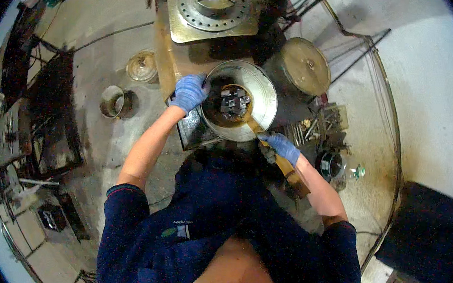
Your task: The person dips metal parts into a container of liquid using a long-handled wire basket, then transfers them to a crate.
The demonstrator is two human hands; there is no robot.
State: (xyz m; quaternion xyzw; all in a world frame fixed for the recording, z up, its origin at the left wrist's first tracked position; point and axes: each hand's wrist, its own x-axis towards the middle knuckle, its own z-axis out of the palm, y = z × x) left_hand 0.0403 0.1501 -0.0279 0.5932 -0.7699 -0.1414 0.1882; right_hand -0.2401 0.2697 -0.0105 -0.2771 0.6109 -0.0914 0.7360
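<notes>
A round metal bucket stands in front of me, its inside turned up toward me. Several small dark metal parts lie at its bottom, with brownish wet residue around them. My left hand, in a blue glove, is closed on the bucket's left rim. At the near right rim my right hand, also gloved in blue, is closed round a flat tan tool that reaches over the rim into the bucket. Whether the tool is a brush or a wooden paddle I cannot make out. My right fingers are partly hidden.
Beyond the bucket sits a round chuck on a square metal plate. A lidded drum stands at the right, near cluttered metal tools and a clear jar. On the floor at left are an open can and a round container.
</notes>
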